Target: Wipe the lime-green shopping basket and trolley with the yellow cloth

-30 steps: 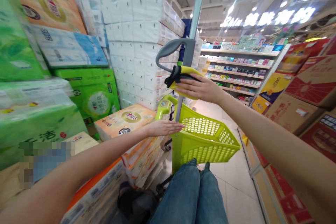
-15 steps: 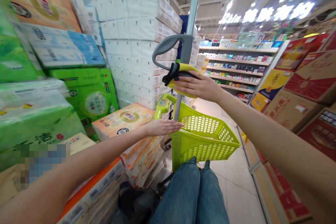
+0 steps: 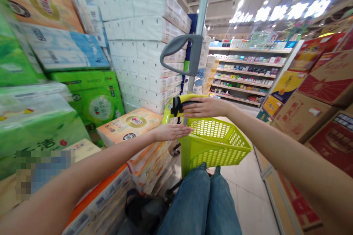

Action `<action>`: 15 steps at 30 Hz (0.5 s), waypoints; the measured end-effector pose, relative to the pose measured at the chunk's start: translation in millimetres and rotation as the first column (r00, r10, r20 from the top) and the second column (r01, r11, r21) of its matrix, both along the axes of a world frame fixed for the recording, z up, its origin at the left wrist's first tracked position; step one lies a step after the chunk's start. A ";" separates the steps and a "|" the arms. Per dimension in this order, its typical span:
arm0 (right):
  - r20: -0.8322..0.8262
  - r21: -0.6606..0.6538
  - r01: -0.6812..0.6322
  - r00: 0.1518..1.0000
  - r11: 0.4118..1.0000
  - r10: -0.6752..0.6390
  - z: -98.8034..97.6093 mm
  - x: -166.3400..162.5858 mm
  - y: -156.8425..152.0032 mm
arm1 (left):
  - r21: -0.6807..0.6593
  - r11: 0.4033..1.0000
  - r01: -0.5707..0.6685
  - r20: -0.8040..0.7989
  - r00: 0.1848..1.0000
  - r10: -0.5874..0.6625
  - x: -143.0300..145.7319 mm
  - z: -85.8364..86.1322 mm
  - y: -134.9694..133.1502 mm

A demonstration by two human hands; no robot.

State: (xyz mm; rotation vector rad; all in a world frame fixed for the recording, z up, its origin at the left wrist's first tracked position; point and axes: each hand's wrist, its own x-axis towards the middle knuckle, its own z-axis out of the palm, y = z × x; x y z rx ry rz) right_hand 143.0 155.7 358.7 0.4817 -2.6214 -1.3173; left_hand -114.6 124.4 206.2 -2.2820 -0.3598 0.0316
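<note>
A metal pole (image 3: 204,3) with a grey loop handle (image 3: 196,55) rises steeply in front of me. My right hand (image 3: 208,107) presses a yellow cloth with black edging (image 3: 178,105) around the pole, below the loop; its fingers lie long across the cloth. Lower down, my left hand (image 3: 171,132) closes against the bottom visible stretch of the pole, fingers straight and together, thumb hidden. Just behind the left hand stands a lime-green shopping cart (image 3: 220,150) with a mesh basket. How the pole's foot rests is hidden by the hand and cart.
Tissue packs (image 3: 135,121) are piled on the left beside tall white stacks (image 3: 138,44). Cardboard boxes (image 3: 300,117) line the right side. Shelves with small goods (image 3: 248,66) stand at the back. A dark bag (image 3: 146,209) is near my knees; tiled floor (image 3: 245,198) shows between.
My right hand and the yellow cloth have slid down the pole, away from the loop handle, which is now fully uncovered. My left hand has stayed put.
</note>
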 end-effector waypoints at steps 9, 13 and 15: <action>-0.386 -0.148 0.154 0.901 0.977 -0.200 10.0 -2.9 -0.8 | 0.049 0.994 0.102 0.062 0.993 -0.105 -1.7 -3.6 2.7; -0.398 -0.169 0.144 0.895 0.975 -0.202 -56.9 -3.6 -6.4 | 0.064 0.995 0.073 0.044 0.996 -0.076 -2.6 -8.3 5.2; -0.376 -0.165 0.123 0.909 0.978 -0.178 -82.4 -2.6 -8.8 | 0.087 0.996 0.004 -0.022 1.000 -0.002 -2.6 -9.2 5.6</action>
